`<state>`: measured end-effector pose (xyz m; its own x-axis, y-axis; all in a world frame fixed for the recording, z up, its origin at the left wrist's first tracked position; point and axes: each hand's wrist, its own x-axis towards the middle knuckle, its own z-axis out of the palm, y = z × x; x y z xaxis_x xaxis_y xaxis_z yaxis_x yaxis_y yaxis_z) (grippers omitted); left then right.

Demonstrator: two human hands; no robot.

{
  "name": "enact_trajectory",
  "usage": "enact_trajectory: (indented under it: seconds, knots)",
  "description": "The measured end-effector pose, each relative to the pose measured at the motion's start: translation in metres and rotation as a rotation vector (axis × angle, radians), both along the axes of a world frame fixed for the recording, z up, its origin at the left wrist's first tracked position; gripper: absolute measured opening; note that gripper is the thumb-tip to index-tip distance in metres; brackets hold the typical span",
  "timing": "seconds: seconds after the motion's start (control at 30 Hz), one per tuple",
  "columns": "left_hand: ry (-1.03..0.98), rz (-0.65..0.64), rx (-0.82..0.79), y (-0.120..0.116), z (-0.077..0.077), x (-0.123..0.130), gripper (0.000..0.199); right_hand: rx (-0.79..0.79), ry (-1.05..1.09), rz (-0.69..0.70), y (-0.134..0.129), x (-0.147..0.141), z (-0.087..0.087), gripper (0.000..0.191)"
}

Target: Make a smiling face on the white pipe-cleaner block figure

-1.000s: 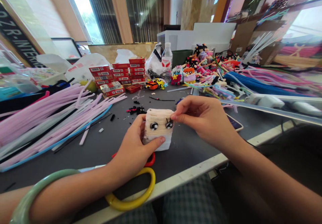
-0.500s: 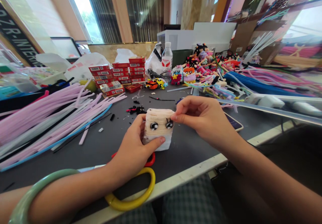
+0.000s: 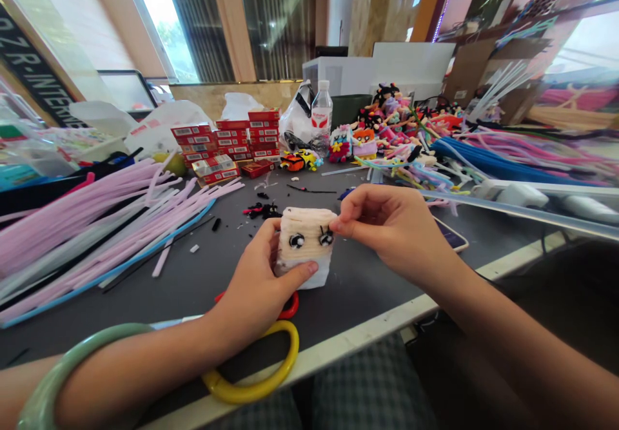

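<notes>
A small block-shaped figure [image 3: 305, 255], cream above and white below, stands upright in my left hand [image 3: 265, 265]. The thumb lies across its lower front and the fingers go round its left side. Two black-and-white eyes are on its front; short black strands stick up at the right eye [image 3: 325, 239]. My right hand [image 3: 387, 224] pinches at the figure's upper right edge beside that eye. Whatever lies between those fingertips is too small to make out. Under my left forearm are scissors with a yellow handle loop [image 3: 251, 391] and a red handle [image 3: 290, 306], partly covered.
Pink and white pipe cleaners [image 3: 91, 224] spread over the left of the dark table [image 3: 367, 307]. Behind stand stacked red boxes [image 3: 232, 138], a bottle [image 3: 321, 114] and a heap of colourful dolls [image 3: 387, 120]. A phone [image 3: 452, 235] lies beyond my right wrist. Black scraps [image 3: 261, 211] lie behind the figure.
Almost nothing differs. Both hands keep their places on the figure, with only a very slight shift at the right fingertips.
</notes>
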<state>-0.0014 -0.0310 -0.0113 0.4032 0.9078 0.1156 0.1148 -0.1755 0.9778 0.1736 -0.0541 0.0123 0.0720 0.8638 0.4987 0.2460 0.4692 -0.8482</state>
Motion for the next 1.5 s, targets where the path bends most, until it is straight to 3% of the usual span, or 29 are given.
enact_trajectory:
  seconds: [0.87, 1.2, 1.5]
  knots:
    - [-0.001, 0.002, 0.001, 0.001, 0.0, 0.0, 0.047, -0.028, -0.046, -0.066, -0.002, -0.002, 0.0, 0.012]
    - [0.002, -0.002, -0.007, 0.001, 0.0, 0.0, 0.046, 0.063, -0.344, -0.09, -0.005, 0.009, 0.012, 0.004]
    - [-0.003, 0.011, -0.014, -0.001, 0.003, 0.002, 0.046, 0.167, -0.565, -0.125, -0.005, 0.009, 0.008, 0.011]
